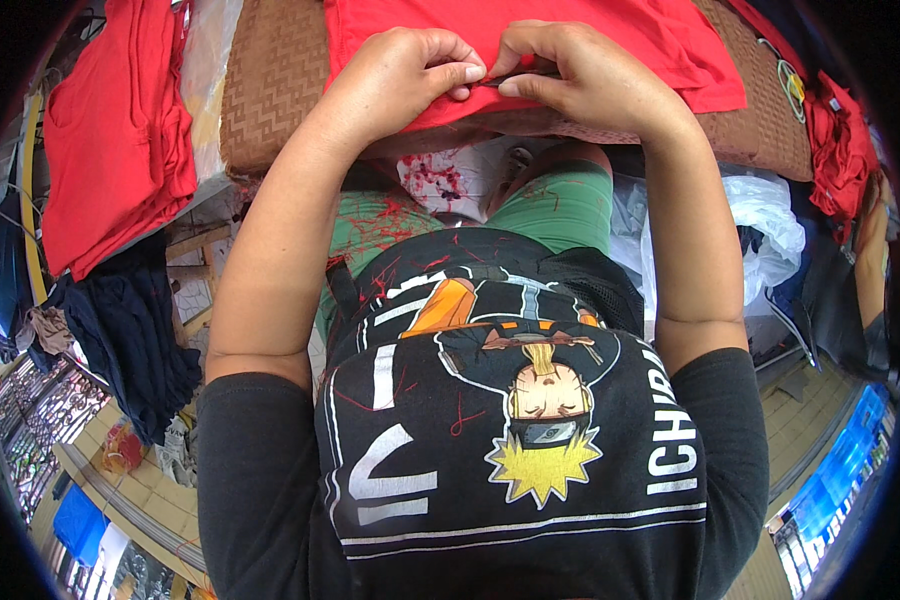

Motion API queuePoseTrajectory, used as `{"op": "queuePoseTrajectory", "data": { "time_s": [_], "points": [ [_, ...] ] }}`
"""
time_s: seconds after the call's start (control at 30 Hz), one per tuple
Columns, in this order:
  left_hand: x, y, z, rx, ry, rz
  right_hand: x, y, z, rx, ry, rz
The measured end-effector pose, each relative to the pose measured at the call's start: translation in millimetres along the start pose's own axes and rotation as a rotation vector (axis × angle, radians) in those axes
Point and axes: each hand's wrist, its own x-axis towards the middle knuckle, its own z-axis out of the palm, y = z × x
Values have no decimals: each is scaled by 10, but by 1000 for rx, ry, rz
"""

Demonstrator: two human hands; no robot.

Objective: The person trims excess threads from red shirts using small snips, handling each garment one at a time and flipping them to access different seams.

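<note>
A red cloth garment (660, 40) lies spread over the brown patterned padded surface in front of me. My left hand (415, 70) is closed at the garment's near edge, its thumb and forefinger pinching the red fabric. Right beside it, my right hand (580, 75) has its fingers curled round a slim dark tool (518, 74). Only a small part of that tool shows, so its exact kind is hard to make out. The tool's tip end is close to the left fingertips, at the fabric edge.
A stack of red garments (120, 130) lies at the left, with dark blue cloth (135, 330) hanging below. The brown padded cover (270, 80) has its near edge above my lap. Red thread scraps (395, 220) dot my shorts. A clear plastic bag (760, 225) sits at the right.
</note>
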Motion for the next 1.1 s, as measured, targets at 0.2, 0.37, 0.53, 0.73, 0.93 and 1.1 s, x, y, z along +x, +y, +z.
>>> {"op": "queuePoseTrajectory", "data": {
  "time_s": [0.2,0.37,0.53,0.73,0.93,1.1],
  "points": [
    [1,-2,1,-19,-4,4,-3,2,-4,-9,1,16],
    [0,8,-8,-14,-6,3,7,37,33,35,13,15],
    [5,-6,-2,-13,-4,-4,8,7,26,50,-3,59],
    [-2,16,-7,-2,-1,-6,-16,69,11,74,-17,41],
    [11,-31,-3,-19,-5,-2,11,-28,49,38,5,110],
    [1,-20,0,2,6,43,7,-47,82,21,26,87]
  ]
}}
